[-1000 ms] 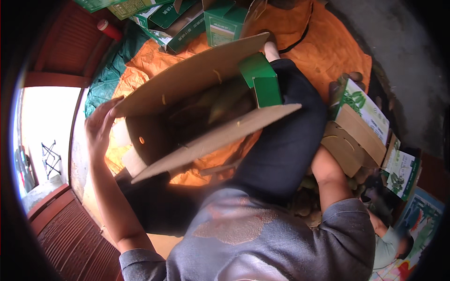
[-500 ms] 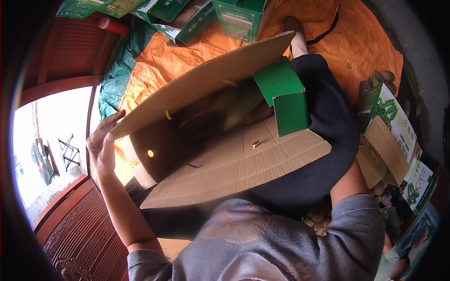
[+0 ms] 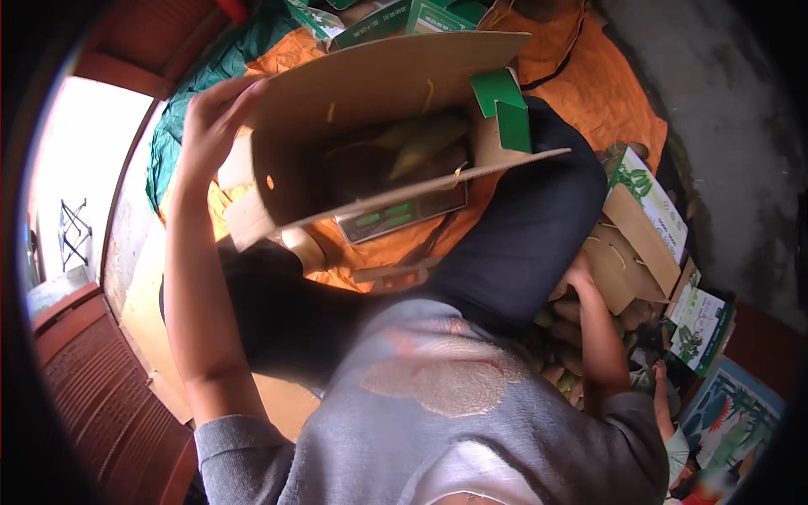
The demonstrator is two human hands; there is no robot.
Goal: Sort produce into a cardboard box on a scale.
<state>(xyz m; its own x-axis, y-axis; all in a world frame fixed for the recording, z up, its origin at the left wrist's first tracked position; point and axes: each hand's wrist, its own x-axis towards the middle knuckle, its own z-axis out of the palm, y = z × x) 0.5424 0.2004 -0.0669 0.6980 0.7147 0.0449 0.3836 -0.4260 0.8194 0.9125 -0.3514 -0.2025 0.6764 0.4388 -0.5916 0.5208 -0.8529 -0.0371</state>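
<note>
A cardboard box (image 3: 379, 80) with green end flaps stands tilted in front of me. My left hand (image 3: 220, 118) grips the upper left edge of its raised flap. Inside lie long yellow-green pieces of produce (image 3: 425, 147), dim and partly in shadow. Below the box's near flap shows a scale (image 3: 396, 215) with green displays. Down at my right side, my right hand (image 3: 576, 273) is beside my thigh, by a heap of oval brown and greenish produce (image 3: 568, 337). Its fingers are mostly hidden and blurred, so what they hold does not show.
An orange tarp (image 3: 606, 101) covers the floor. More green and white cartons (image 3: 404, 21) stand at the far side. An opened carton (image 3: 631, 244) sits at right, near another person's hand (image 3: 662, 387). A carved red wooden panel (image 3: 101, 396) borders the left.
The near flap of the box has lifted, exposing the scale below. My right hand has come into view beside the produce heap. My view has shifted, and my left hand still grips the box.
</note>
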